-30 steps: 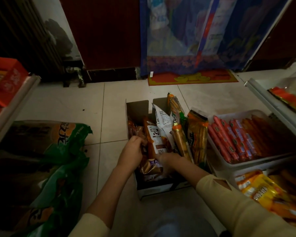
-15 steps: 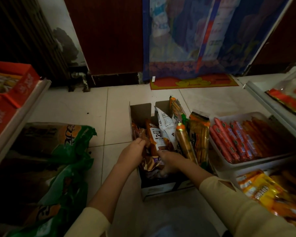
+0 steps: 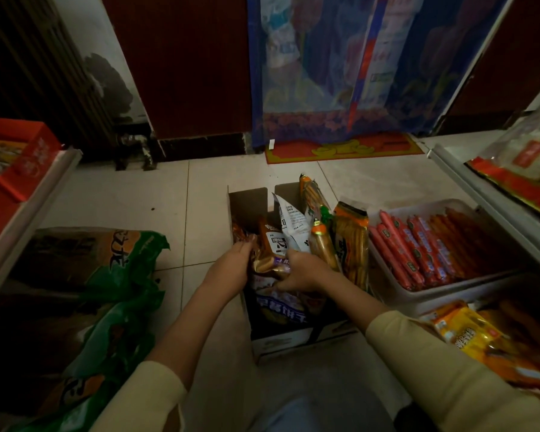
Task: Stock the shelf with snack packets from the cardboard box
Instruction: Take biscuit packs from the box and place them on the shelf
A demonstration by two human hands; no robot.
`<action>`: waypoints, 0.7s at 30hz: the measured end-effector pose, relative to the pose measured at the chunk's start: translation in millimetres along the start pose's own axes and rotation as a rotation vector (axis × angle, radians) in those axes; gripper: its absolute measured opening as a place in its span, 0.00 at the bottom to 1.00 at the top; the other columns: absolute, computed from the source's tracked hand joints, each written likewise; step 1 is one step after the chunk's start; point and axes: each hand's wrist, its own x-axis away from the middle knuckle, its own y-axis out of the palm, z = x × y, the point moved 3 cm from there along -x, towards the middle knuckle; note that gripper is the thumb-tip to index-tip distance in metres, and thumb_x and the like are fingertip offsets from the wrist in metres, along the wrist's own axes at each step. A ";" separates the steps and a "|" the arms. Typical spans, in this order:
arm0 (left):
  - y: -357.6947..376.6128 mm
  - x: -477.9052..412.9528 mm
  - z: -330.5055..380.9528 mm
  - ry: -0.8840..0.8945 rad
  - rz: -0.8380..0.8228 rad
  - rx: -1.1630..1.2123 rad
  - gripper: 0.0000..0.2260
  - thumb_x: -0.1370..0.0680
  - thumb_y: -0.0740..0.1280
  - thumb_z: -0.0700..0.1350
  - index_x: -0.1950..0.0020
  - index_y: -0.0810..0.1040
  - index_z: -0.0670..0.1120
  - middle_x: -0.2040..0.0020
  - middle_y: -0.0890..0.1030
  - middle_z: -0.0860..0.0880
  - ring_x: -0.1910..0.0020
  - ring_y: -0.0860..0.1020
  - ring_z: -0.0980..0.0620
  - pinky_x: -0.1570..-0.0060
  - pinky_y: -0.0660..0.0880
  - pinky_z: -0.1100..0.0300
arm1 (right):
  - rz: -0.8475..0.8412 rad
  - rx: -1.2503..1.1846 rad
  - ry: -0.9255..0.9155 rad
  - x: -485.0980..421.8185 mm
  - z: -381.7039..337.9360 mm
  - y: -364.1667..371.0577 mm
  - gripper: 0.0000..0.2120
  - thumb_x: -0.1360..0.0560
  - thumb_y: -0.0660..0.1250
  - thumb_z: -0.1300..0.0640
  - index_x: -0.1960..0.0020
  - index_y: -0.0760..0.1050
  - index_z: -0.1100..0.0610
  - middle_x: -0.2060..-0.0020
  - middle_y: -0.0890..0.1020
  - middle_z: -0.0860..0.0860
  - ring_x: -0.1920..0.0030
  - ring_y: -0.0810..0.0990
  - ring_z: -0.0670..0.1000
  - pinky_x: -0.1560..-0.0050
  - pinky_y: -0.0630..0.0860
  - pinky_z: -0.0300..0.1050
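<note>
An open cardboard box stands on the tiled floor in front of me, full of snack packets. My left hand and my right hand are both inside it, gripping a shiny gold and purple snack packet from either side. Behind this packet stand a brown packet, a white packet and orange sausage packs. A shelf edge runs along the right, another shelf along the left.
A white tub of red sausage sticks sits right of the box, with yellow packets nearer me. Large green and orange sacks lie on the left floor. Red cartons sit on the left shelf. A doormat lies ahead.
Both hands have drawn closer together around the gold packet and lifted it slightly. The view has shifted a little; the box has not moved.
</note>
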 end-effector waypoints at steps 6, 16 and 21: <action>-16.8 6.9 -0.2 -0.150 0.247 0.774 0.24 0.21 0.62 0.38 0.26 0.60 0.48 0.27 0.66 0.47 0.29 0.65 0.50 0.37 0.67 0.61 | 0.079 0.021 0.011 6.0 -11.2 -11.3 0.32 0.34 0.74 0.40 0.39 0.69 0.56 0.43 0.78 0.54 0.44 0.77 0.55 0.47 0.77 0.50; -29.1 1.7 32.3 -0.087 0.259 1.020 0.21 0.22 0.64 0.50 0.30 0.65 0.48 0.35 0.74 0.47 0.37 0.74 0.49 0.39 0.74 0.50 | 0.197 -0.039 -0.026 41.5 -23.4 -81.1 0.27 0.34 0.72 0.41 0.44 0.67 0.54 0.52 0.78 0.50 0.53 0.77 0.50 0.56 0.77 0.46; -49.9 -2.4 63.1 0.089 0.285 1.008 0.22 0.28 0.68 0.58 0.37 0.72 0.50 0.44 0.80 0.52 0.47 0.79 0.56 0.50 0.77 0.60 | 0.306 -0.087 -0.045 72.4 -24.3 -125.4 0.30 0.34 0.73 0.41 0.40 0.69 0.56 0.51 0.79 0.52 0.52 0.78 0.53 0.56 0.76 0.46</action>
